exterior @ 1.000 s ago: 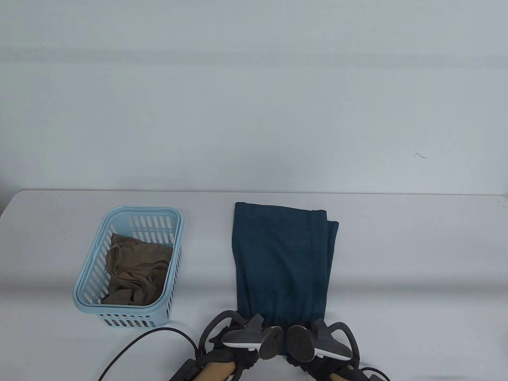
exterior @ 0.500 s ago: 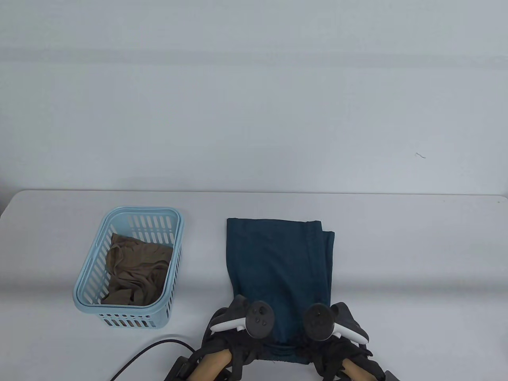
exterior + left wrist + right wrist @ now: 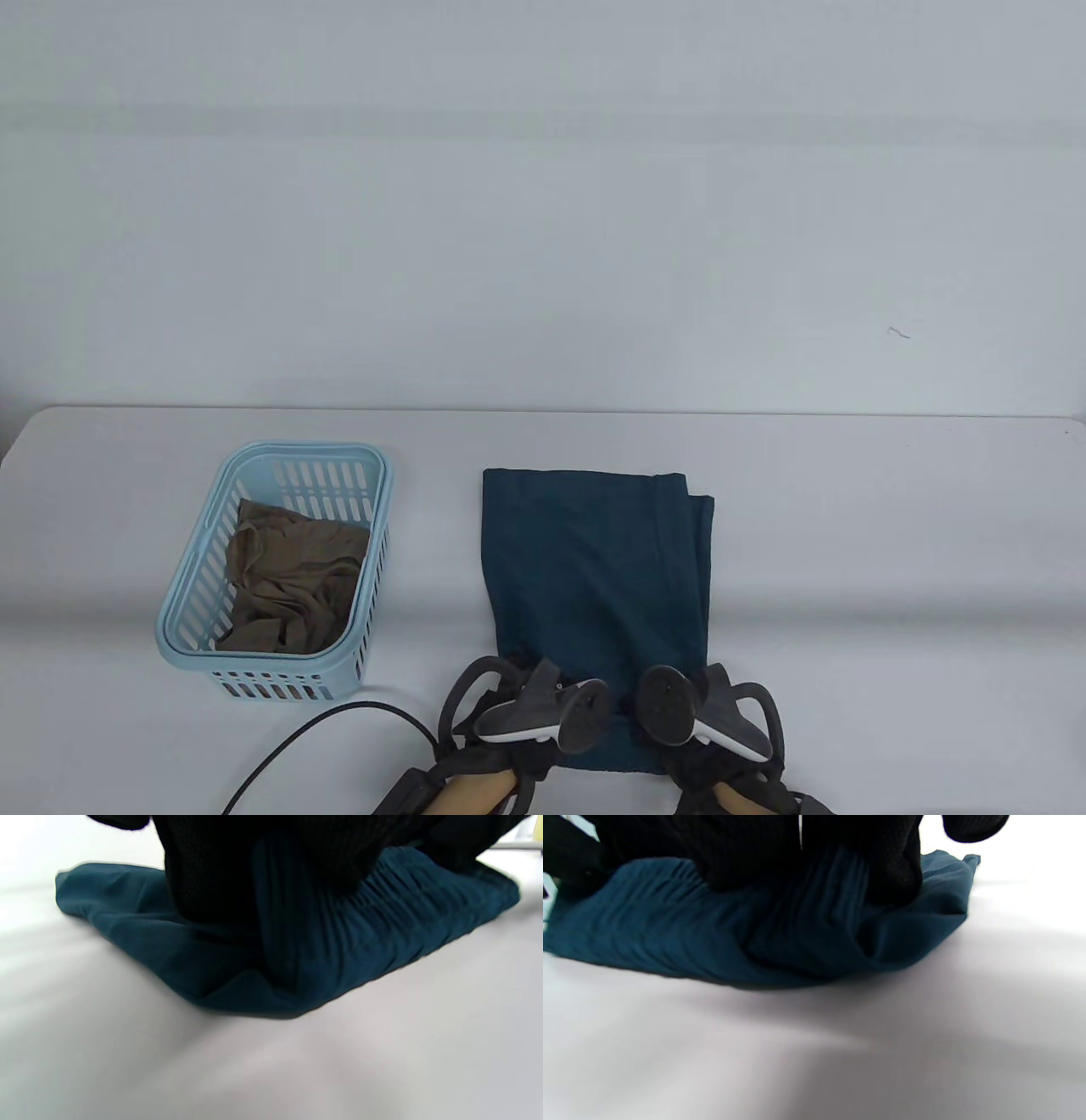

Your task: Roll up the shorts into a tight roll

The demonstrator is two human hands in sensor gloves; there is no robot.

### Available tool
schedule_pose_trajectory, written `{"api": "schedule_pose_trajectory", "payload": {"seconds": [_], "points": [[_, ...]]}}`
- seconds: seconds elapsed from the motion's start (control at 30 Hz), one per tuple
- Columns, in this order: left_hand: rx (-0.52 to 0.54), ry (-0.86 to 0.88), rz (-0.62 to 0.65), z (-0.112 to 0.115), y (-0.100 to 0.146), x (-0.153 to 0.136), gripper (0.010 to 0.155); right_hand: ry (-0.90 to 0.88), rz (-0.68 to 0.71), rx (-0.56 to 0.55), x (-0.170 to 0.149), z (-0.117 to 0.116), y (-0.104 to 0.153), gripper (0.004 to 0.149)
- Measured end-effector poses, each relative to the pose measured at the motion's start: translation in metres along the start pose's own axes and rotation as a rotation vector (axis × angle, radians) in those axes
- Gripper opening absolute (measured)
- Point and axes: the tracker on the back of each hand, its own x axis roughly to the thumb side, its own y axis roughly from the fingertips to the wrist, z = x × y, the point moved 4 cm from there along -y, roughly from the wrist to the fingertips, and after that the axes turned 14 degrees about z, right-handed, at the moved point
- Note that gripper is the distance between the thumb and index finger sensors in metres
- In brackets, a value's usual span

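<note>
Teal shorts (image 3: 594,577) lying flat, left hand (image 3: 543,717) and right hand (image 3: 691,713) fingers gripping the gathered near edge, bare table (image 3: 891,552) rightward

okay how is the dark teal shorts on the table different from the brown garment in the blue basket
The dark teal shorts lie folded flat in a long strip on the white table; the olive-brown garment sits crumpled inside the light blue slotted plastic basket. The left hand and right hand grip the shorts at the near, gathered waistband end; nothing touches the brown garment. The shorts look smooth, the brown garment creased. Both are soft cloth.
</note>
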Motion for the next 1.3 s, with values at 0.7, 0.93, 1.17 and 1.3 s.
{"api": "schedule_pose_trajectory", "payload": {"seconds": [0.7,0.93,1.17,1.3], "points": [[-0.145,0.125,0.103,0.017,0.003,-0.004,0.062,-0.044,0.050,0.306,0.004,-0.024,0.006,0.080],[-0.226,0.091,0.116,0.022,0.003,0.002,0.077,0.142,0.083,0.191,0.017,-0.014,0.010,0.069],[-0.147,0.118,0.099,0.008,0.008,-0.002,0.064,-0.139,0.024,0.147,-0.005,-0.007,0.009,0.062],[-0.110,0.263,0.064,0.006,0.010,-0.012,0.059,-0.339,-0.024,0.112,-0.025,-0.007,0.010,0.060]]}}
